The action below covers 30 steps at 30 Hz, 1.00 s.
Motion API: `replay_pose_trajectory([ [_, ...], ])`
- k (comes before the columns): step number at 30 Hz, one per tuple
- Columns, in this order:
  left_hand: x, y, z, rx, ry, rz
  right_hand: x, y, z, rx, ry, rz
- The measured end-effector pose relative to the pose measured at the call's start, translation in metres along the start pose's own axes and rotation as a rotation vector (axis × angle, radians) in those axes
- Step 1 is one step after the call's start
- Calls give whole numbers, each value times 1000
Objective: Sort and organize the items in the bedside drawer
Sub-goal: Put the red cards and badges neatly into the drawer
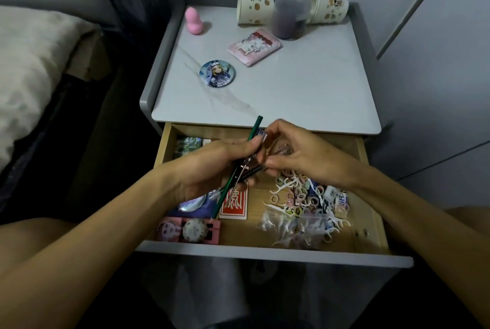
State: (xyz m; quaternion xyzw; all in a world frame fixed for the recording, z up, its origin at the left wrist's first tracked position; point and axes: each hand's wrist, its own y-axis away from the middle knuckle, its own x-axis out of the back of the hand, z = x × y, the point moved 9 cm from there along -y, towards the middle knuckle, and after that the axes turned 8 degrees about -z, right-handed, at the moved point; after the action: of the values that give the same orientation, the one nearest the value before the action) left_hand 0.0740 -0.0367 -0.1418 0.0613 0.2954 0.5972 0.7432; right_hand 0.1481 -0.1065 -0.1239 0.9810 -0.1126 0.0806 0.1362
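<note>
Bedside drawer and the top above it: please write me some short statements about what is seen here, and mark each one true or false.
1. The wooden bedside drawer is pulled open. True.
2. The left hand grips a long green pencil. True.
3. The round blue picture badge lies inside the drawer. False: it lies on the grey nightstand top.
4. The pink gourd-shaped toy stands at the back right corner of the top. False: it stands at the back left corner.
5. A heap of white floss picks and small coloured rings lies in the right part of the drawer. True.
</note>
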Motion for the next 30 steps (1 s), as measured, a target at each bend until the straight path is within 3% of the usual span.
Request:
replay_pose_trajectory([
  [4, 3, -4, 0, -38, 41, 19, 8, 0, -1, -11, -82, 77],
  [10, 6, -1, 3, -25, -290, 163, 4, 2, -3, -13, -226, 102],
  [15, -4, -1, 4, -22, -410, 148, 9, 3, 6, -11, -362, 289],
  [19, 11, 2, 1, 10, -432, 239, 52, 20, -16, 216, -532, 550],
  [22, 26, 7, 1, 6, -409, 320, 65, 31, -19, 287, -625, 628],
  [25, 31, 10, 7, -85, -326, 358, 54, 26, -11, 152, -446, 561],
  [30, 35, 13, 12, -213, -137, 417, 4, 6, 13, -142, -263, 222],
])
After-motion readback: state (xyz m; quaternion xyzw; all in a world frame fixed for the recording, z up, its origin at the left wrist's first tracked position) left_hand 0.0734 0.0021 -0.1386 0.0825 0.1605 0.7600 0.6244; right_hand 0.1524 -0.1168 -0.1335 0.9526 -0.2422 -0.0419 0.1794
